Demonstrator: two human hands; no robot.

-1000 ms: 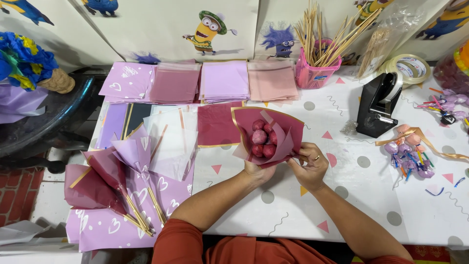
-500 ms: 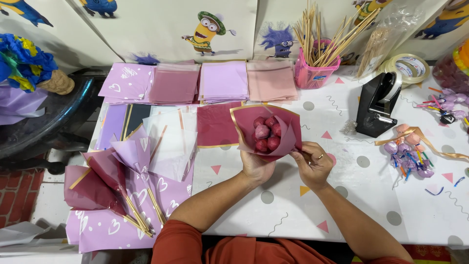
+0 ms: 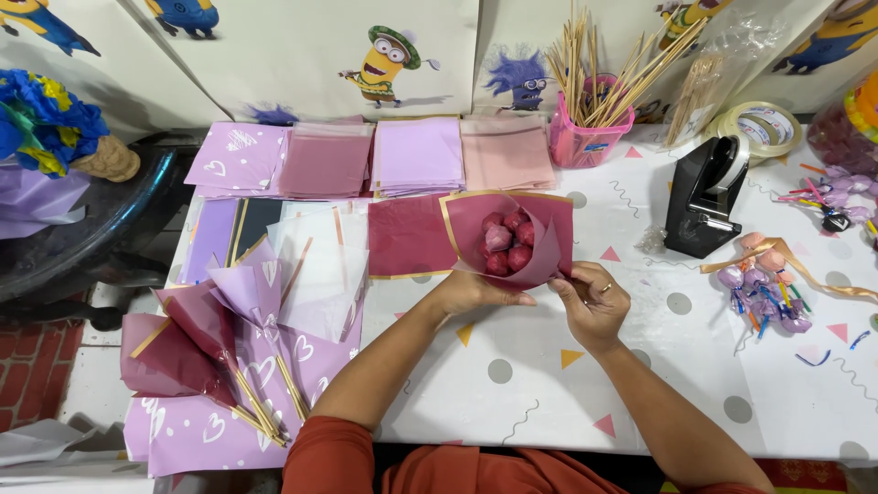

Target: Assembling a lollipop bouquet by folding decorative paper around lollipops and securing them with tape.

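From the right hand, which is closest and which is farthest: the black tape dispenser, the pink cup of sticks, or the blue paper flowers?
Measured from the right hand in the head view:
1. Black tape dispenser, just up and to its right on the table.
2. Pink cup of sticks, farther back, near the wall.
3. Blue paper flowers, far across at the left edge.

One head-worn view looks steeply down from the near edge of the counter (image 3: 512, 402), facing the far wall, fairly close.
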